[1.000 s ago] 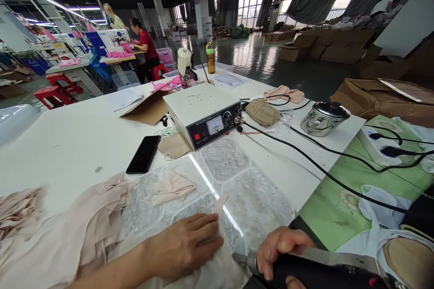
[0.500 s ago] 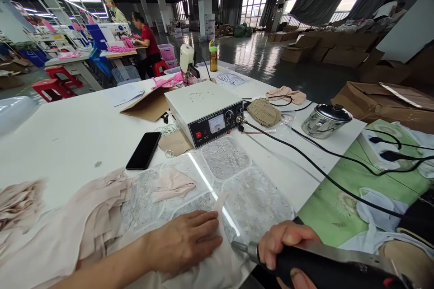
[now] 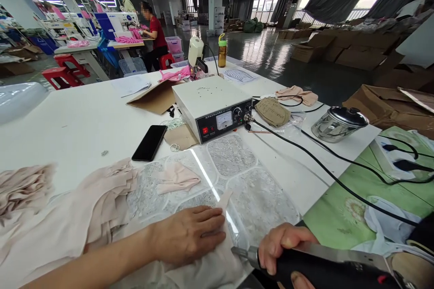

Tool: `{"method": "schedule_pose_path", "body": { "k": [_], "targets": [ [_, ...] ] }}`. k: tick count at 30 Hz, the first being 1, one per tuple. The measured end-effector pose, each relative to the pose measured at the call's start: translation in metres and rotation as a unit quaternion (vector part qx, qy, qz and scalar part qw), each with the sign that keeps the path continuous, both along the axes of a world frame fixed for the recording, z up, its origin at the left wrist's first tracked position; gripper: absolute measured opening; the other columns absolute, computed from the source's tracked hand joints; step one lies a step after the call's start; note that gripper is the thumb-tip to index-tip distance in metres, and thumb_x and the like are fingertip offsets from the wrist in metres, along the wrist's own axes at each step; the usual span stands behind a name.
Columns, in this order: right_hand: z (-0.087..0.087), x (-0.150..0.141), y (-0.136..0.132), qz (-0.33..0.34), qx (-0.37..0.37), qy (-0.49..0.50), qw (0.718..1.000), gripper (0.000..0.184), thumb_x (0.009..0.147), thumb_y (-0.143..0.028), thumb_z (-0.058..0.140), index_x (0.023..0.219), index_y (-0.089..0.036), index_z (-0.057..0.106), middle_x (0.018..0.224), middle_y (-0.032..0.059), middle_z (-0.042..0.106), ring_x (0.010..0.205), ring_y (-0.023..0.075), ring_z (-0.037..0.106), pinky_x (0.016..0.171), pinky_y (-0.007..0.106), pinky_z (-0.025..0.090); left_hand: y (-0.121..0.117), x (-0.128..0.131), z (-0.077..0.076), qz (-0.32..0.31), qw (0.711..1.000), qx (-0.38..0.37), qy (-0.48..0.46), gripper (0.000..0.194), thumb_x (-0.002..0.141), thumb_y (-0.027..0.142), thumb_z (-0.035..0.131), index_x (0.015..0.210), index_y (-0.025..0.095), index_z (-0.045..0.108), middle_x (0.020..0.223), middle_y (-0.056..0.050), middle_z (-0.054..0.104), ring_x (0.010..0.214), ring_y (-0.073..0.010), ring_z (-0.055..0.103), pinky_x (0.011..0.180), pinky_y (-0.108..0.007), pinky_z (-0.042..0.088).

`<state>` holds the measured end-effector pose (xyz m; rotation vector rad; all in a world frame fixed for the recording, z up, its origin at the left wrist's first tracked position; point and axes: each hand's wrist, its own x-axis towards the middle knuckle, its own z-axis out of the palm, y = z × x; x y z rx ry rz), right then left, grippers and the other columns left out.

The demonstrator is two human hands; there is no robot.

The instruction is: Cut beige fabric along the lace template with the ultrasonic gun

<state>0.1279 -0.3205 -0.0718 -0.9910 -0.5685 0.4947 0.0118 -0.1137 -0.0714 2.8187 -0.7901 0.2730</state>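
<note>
My left hand (image 3: 188, 235) lies flat, fingers stretched out, pressing a pale beige fabric piece (image 3: 206, 266) onto a scratched glass plate (image 3: 261, 198) on the white table (image 3: 68, 126). My right hand (image 3: 285, 246) is wrapped round a black hand-held tool (image 3: 325, 266) whose metal tip (image 3: 242, 253) points at the fabric's edge just right of my left fingers. A black cable (image 3: 305, 156) runs from the tool side to a white control box (image 3: 212, 106) with a meter. A small folded beige piece (image 3: 176, 177) rests on the glass farther back.
A pile of beige fabric pieces (image 3: 77, 207) lies at my left. A black phone (image 3: 149, 142), cardboard (image 3: 158, 97), a steel pot (image 3: 339, 123), a bottle (image 3: 222, 50) and a green printed cloth (image 3: 359, 198) are around. Two people (image 3: 154, 38) work at sewing tables behind.
The view has shifted slightly, so everything sits a little to the right. The tool tip stays close to the fabric edge; my left hand keeps pressing the fabric.
</note>
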Motion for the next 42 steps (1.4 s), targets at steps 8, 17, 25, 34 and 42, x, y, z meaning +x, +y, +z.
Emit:
{"method": "schedule_pose_path", "body": {
  "k": [8,17,25,34,42],
  "targets": [
    [-0.012,0.015,-0.003,0.054,0.025,-0.018,0.998,0.010,0.088,-0.045,0.060,0.090,-0.035,0.060,0.070,-0.0051,0.062,0.039,0.0108,0.053,0.041,0.029,0.049,0.000,0.000,-0.001,0.002,1.000,-0.014,-0.007,0.026,0.098,0.018,0.040,0.112,0.010,0.061,0.116,-0.018,0.064,0.117,-0.0273,0.058,0.098,-0.039,0.049],
    [0.018,-0.001,0.016,-0.060,0.013,-0.024,0.998,0.012,0.087,-0.038,0.060,0.093,-0.029,0.056,0.076,-0.0014,0.051,0.060,0.0135,0.053,0.056,0.032,0.051,0.000,0.000,-0.003,-0.001,1.000,-0.010,-0.014,0.027,0.097,0.020,0.041,0.110,0.009,0.062,0.116,-0.017,0.063,0.116,-0.0298,0.057,0.096,-0.038,0.049],
    [0.011,0.001,0.020,-0.043,0.007,-0.045,0.998,0.010,0.091,-0.036,0.055,0.096,-0.028,0.052,0.078,-0.0010,0.050,0.063,0.0135,0.051,0.058,0.032,0.049,0.000,0.001,-0.001,0.005,1.000,-0.018,-0.016,0.025,0.098,0.021,0.043,0.109,0.010,0.063,0.115,-0.015,0.064,0.116,-0.0291,0.057,0.101,-0.037,0.045],
    [0.008,0.005,0.020,-0.040,0.017,-0.069,0.997,0.009,0.091,-0.033,0.055,0.097,-0.026,0.052,0.079,-0.0012,0.049,0.064,0.0132,0.052,0.059,0.032,0.051,0.003,0.004,-0.003,-0.013,0.999,-0.040,0.001,0.029,0.098,0.022,0.040,0.110,0.010,0.064,0.114,-0.015,0.064,0.120,-0.0274,0.055,0.109,-0.035,0.040],
    [0.005,0.005,0.020,-0.034,0.012,-0.071,0.997,0.008,0.092,-0.032,0.054,0.097,-0.026,0.051,0.078,-0.0009,0.050,0.063,0.0136,0.052,0.059,0.033,0.051,0.003,0.004,-0.005,-0.011,0.999,-0.031,0.016,0.028,0.098,0.022,0.041,0.111,0.011,0.064,0.115,-0.014,0.063,0.120,-0.0278,0.054,0.110,-0.036,0.039]
  ]
}}
